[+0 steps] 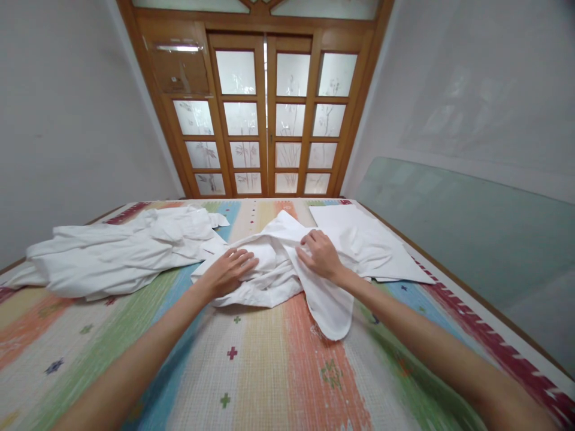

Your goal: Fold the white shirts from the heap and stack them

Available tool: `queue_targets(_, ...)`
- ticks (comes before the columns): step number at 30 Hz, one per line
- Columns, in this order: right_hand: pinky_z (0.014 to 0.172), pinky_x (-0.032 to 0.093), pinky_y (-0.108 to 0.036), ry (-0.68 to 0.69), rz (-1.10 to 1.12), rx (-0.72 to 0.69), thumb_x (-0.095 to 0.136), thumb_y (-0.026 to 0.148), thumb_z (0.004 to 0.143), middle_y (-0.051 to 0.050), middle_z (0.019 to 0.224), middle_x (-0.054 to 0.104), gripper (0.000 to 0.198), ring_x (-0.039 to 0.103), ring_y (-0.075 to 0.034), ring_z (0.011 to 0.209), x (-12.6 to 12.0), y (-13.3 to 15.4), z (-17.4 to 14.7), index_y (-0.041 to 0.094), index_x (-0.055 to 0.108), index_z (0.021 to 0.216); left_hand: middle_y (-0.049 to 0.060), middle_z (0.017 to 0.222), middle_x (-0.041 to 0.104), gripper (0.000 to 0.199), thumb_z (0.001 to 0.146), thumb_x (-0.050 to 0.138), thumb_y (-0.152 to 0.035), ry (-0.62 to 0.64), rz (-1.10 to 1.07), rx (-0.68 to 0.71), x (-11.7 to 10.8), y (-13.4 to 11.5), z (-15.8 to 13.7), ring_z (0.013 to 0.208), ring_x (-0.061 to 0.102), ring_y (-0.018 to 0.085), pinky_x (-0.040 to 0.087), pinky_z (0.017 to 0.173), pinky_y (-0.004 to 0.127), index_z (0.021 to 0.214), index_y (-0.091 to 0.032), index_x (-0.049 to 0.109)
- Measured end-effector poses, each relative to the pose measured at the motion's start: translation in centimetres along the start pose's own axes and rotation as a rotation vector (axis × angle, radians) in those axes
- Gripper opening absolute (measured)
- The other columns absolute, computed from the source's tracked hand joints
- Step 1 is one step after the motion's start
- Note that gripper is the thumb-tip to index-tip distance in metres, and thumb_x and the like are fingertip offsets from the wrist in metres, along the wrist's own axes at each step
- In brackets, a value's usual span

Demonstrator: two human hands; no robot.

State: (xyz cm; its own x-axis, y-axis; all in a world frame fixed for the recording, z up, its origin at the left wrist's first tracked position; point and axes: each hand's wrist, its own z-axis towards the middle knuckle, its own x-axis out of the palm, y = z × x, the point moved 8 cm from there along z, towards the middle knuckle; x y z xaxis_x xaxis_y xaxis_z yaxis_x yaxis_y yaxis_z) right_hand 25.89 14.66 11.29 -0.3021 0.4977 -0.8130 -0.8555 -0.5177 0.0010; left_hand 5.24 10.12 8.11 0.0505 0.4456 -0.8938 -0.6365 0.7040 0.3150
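Left of the middle cloth (269, 290) on the striped sheet (260, 377), 1 white garment (121, 251) is spread. The middle cloth is touched by the left hand (230, 272), fingers bent, though gripping cannot be told, and pinched by the right hand (322, 256); right of it, 1 flatter cloth (380, 242) is laid.

A plain white garment (279, 260) lies loosely bunched between and beneath the left fingers (245, 262) and the right fingers (309, 244). Its fabric is thin and soft, rumpled into creases and overlapping folds in the gap between the two sets of fingers. Beyond them, the cloth rises to a blunt peak. From just below the right fingers, a smoother flap with a rounded end (331, 314) spreads toward the person, lying flat. Another edge pokes out to the left of the left fingers. Its right-hand limit, beyond the right fingers, is hard to tell.
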Motion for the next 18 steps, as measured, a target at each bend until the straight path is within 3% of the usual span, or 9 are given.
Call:
queue_targets(2, 0.079, 0.038, -0.034, 0.111, -0.053, -0.091, 0.047, 0.043, 0.091, -0.012, 0.095, 0.059, 0.03, 0.053, -0.026, 0.092, 0.3, 2.8, -0.4, 0.016, 0.061, 0.091, 0.011, 0.118, 0.063, 0.036, 0.082, 0.055, -0.012, -0.035, -0.07, -0.03, 0.4, -0.1, 0.1, 0.11, 0.056, 0.024, 0.045, 0.095, 0.039, 0.118, -0.019, 0.057)
queue_targets(4, 0.073, 0.038, -0.032, 0.256, -0.089, -0.096, 0.049, 0.046, 0.091, -0.011, 0.096, 0.061, 0.032, 0.056, -0.025, 0.089, 1.0, 4.1, -1.1, 0.017, 0.061, 0.094, 0.01, 0.109, 0.066, 0.028, 0.083, 0.053, -0.012, -0.128, -0.148, -0.119, 0.1, 0.6, -0.1, 0.101, 0.06, 0.022, 0.047, 0.09, 0.037, 0.109, -0.018, 0.06)
queue_targets(9, 0.067, 0.039, -0.029, 0.478, -0.125, 0.057, 0.054, 0.041, 0.089, -0.011, 0.104, 0.064, 0.029, 0.061, -0.023, 0.087, 2.2, 2.8, -2.1, 0.018, 0.059, 0.106, 0.006, 0.087, 0.069, 0.021, 0.082, 0.045, -0.016, -0.393, -0.407, -0.451, -2.7, 4.0, -1.1, 0.082, 0.063, 0.019, 0.05, 0.077, 0.029, 0.091, -0.018, 0.064)
queue_targets(14, 0.072, 0.038, -0.027, 0.444, -0.086, 0.116, 0.045, 0.027, 0.095, -0.01, 0.101, 0.067, 0.02, 0.062, -0.021, 0.094, 0.9, -0.4, -0.8, 0.018, 0.062, 0.092, -0.003, 0.053, 0.048, 0.017, 0.077, 0.054, -0.028, -0.739, -0.632, -0.885, -5.8, 8.3, -4.5, 0.051, 0.046, 0.012, 0.038, 0.049, 0.022, 0.063, -0.019, 0.05)
queue_targets(18, 0.07, 0.037, -0.027, 0.306, -0.087, 0.256, 0.048, 0.023, 0.092, -0.01, 0.099, 0.069, 0.015, 0.062, -0.022, 0.092, -1.5, -5.1, 0.6, 0.018, 0.062, 0.093, -0.004, 0.059, 0.048, 0.022, 0.075, 0.059, -0.036, -1.093, -0.843, -1.077, -6.3, 11.3, -7.8, 0.052, 0.043, 0.01, 0.037, 0.047, 0.02, 0.069, -0.017, 0.05)
